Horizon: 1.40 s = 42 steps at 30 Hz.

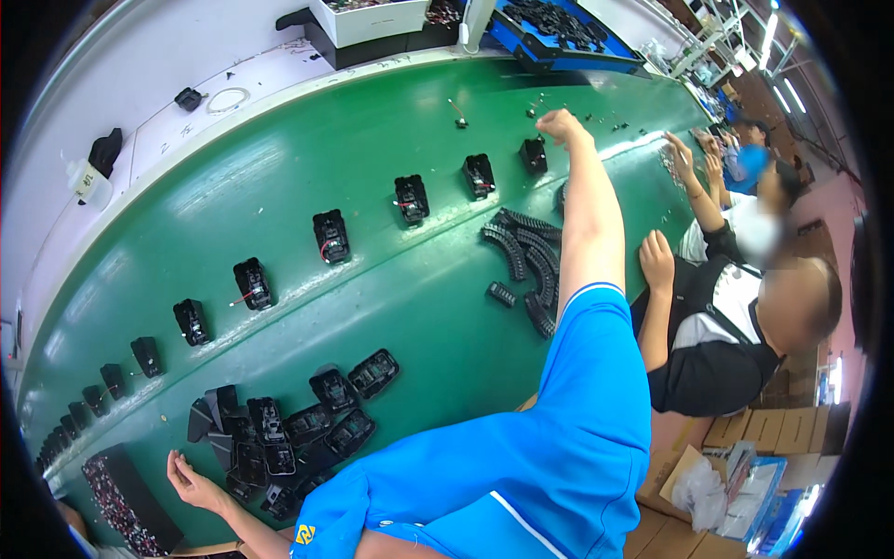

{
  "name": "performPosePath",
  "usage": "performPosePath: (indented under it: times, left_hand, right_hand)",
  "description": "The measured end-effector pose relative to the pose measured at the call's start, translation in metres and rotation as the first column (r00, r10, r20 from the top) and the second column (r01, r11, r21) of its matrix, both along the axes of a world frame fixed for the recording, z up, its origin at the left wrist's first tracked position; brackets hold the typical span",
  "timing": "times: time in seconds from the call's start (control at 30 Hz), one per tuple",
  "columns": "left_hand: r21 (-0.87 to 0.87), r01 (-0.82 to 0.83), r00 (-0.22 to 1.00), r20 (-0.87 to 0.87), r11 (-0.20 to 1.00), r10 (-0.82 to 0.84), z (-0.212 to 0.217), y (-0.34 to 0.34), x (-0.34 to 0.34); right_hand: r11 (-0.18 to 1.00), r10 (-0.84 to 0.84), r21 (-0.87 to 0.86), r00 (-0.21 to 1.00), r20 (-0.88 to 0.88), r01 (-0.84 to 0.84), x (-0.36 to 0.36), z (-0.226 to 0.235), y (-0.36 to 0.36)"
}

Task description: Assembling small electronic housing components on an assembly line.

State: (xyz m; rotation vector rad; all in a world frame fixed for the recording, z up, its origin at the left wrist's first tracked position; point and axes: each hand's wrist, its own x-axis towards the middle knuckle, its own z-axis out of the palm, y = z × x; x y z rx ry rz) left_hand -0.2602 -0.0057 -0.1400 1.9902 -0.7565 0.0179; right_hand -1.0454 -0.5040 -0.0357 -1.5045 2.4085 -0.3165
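Note:
My right arm reaches far across the green work surface. My right hand hovers by a black plastic housing, its fingertips pinched together; what they hold, if anything, is too small to make out. Just beyond the fingers lies a small part with a thin wire. At the lower left, my left hand is held with its fingers stretched out and nothing visible in it. It is between a pile of black plastic shells and a black box of small mixed parts.
Black housings, some with red wires, stand in a long row. Curved black ribbed pieces lie beside my right arm. A blue tray of black parts and a white box stand at the back. Co-workers sit at the right.

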Motion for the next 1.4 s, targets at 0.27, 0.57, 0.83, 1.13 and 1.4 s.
performPosePath:
  times: [0.27,0.57,0.83,1.13,1.4]
  left_hand:
    - [-0.025,0.008,1.0,-0.008,1.0,-0.008,-0.009,-0.003,0.002]
    - [-0.028,-0.156,0.984,0.079,0.987,0.158,0.032,-0.032,-0.041]
    - [-0.236,-0.164,0.976,-0.182,0.958,0.122,0.016,-0.011,-0.033]
    - [-0.773,-0.387,0.547,-0.631,0.502,-0.549,0.086,-0.016,-0.055]
    - [-0.767,-0.428,0.14,-0.579,0.478,-0.803,0.138,0.026,-0.036]
  right_hand:
    - [0.993,0.041,-0.097,0.958,-0.285,-0.071,-0.001,-0.053,-0.057]
    - [0.744,0.627,-0.197,0.769,-0.122,-0.638,0.153,-0.01,-0.057]
    - [0.222,0.972,-0.386,0.237,0.01,-0.895,0.278,0.018,-0.024]
    - [-0.105,0.981,-0.494,-0.171,0.091,-0.863,0.538,0.119,0.232]
    - [-0.614,0.784,-0.393,-0.471,-0.405,-0.684,0.671,0.103,0.404]
